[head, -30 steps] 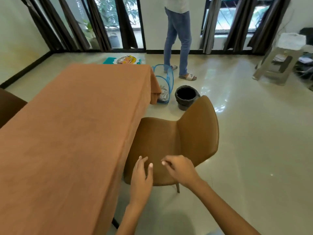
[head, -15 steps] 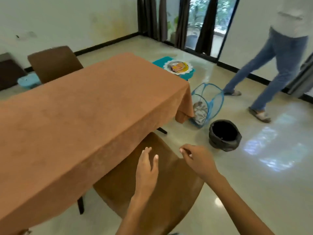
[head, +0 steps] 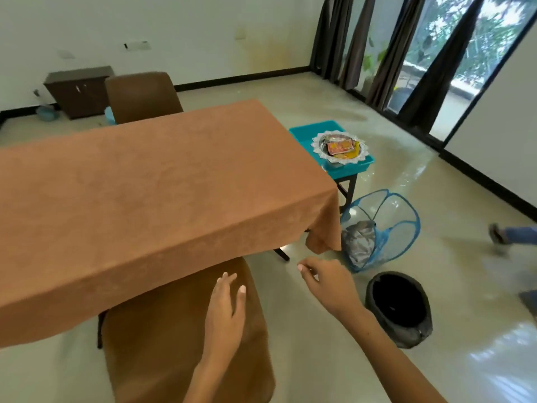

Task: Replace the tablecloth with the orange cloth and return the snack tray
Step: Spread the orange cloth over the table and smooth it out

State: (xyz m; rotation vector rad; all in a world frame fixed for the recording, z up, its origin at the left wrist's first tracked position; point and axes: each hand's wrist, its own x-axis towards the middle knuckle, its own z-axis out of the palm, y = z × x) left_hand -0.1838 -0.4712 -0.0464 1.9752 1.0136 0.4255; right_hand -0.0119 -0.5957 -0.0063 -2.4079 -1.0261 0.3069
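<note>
We're turning from the chair (head: 186, 338), left hand (head: 225, 312) flat, right hand (head: 327, 282) loosely curled and empty, cloth (head: 151, 181) laid, tray (head: 338, 148) waiting at two o'clock.

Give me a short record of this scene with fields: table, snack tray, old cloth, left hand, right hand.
table: covered by the orange cloth
snack tray: not on the table, sits on a teal bin beyond its far end
old cloth: grey fabric in blue mesh hamper
left hand: open, over brown chair
right hand: loosely curled, holds nothing
</note>
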